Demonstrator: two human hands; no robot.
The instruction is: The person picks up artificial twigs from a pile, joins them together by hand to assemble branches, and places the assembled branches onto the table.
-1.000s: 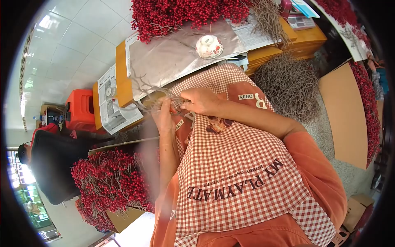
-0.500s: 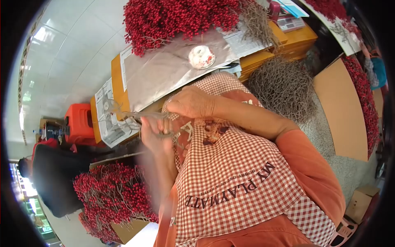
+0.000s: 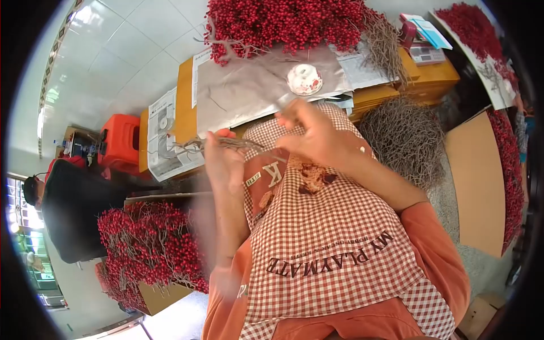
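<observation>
A bundle of thin brown twigs (image 3: 226, 143) lies across the fingers of my left hand (image 3: 224, 164), which is closed around it above my lap. Just right of it, my right hand (image 3: 311, 136) is raised with thumb and fingers pinched together. From those fingertips a branched twig (image 3: 249, 65), smeared by motion, stretches up and left over the grey-covered tabletop (image 3: 243, 96). Near my right fingers stands a white, red-speckled round object (image 3: 305, 79). Beneath both hands is my checked apron (image 3: 328, 243).
A heap of red berry branches (image 3: 289, 28) covers the table's back, beside bare twigs (image 3: 385, 48). More berry branches (image 3: 153, 249) fill a box at left. A tangled twig pile (image 3: 405, 139) sits right of my lap. A red plastic container (image 3: 120, 144) and black chair back (image 3: 79, 209) are left.
My right hand has moved away from my left, up and right, with a twig now trailing from its fingers. My left hand keeps the bundle. The whole view has shifted slightly.
</observation>
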